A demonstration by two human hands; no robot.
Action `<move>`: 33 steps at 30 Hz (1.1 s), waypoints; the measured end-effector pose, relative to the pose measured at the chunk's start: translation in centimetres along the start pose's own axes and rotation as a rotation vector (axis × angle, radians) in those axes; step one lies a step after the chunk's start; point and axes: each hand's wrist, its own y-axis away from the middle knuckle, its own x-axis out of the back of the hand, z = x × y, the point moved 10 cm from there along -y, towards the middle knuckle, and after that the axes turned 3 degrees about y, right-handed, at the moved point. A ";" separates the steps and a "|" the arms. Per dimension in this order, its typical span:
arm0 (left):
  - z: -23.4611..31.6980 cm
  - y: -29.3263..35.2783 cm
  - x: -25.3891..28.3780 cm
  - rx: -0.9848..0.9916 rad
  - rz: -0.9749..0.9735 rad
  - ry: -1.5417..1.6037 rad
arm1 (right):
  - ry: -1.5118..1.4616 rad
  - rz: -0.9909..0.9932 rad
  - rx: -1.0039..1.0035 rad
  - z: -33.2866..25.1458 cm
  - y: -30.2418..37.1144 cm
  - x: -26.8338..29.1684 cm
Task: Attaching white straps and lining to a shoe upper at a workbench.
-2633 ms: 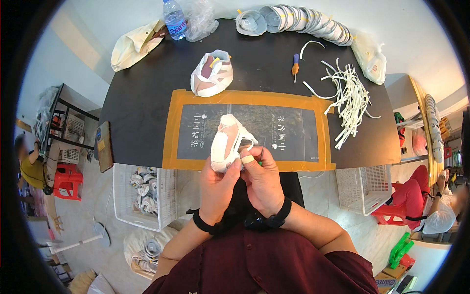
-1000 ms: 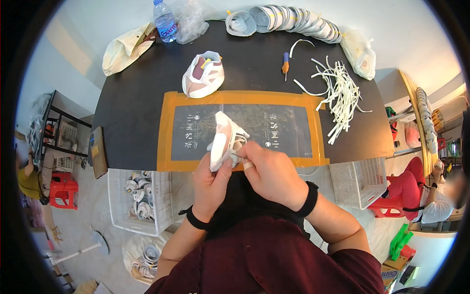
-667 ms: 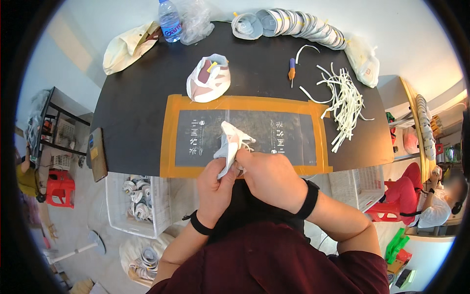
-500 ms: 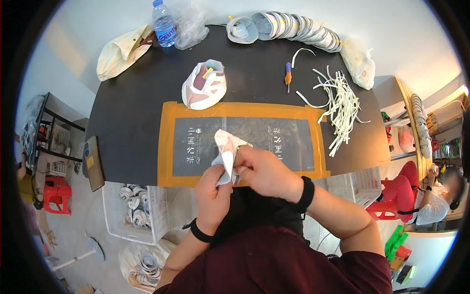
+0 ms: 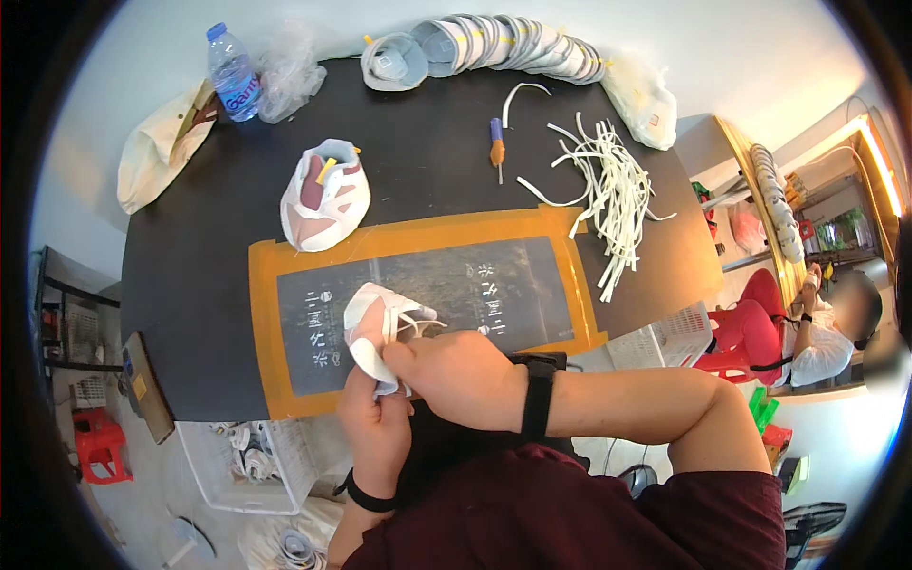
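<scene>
A white and pale pink shoe upper point(image 5: 372, 328) with a white lace threaded in it is held over the near edge of the dark mat point(image 5: 432, 304). My left hand point(image 5: 375, 427) grips it from below. My right hand point(image 5: 461, 378) reaches across and pinches it at its near side, a black band on the wrist. A second finished pink and white shoe upper point(image 5: 325, 195) stands on the black table point(image 5: 190, 275) at the mat's far left corner.
A pile of white laces point(image 5: 608, 190) lies at the right, a small screwdriver point(image 5: 496, 147) beside it. A row of stacked shoe uppers point(image 5: 494, 47), a water bottle point(image 5: 233, 85) and bags line the far edge. Another person point(image 5: 817, 328) sits at the right. A white basket point(image 5: 256, 456) stands under the table.
The shoe upper has been turned and lowered toward the near edge. My right hand has crossed over to the left and now covers its near side.
</scene>
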 end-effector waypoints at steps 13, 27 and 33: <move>1.2 -0.4 0.1 -0.001 0.003 -0.104 | -0.219 0.014 -0.134 2.0 -0.7 0.0; -2.5 3.4 -2.7 0.565 -0.147 0.906 | -0.462 0.539 0.027 1.2 7.8 3.9; -2.7 3.4 -2.8 0.566 -0.145 0.783 | -0.498 0.460 -0.081 2.8 7.2 2.5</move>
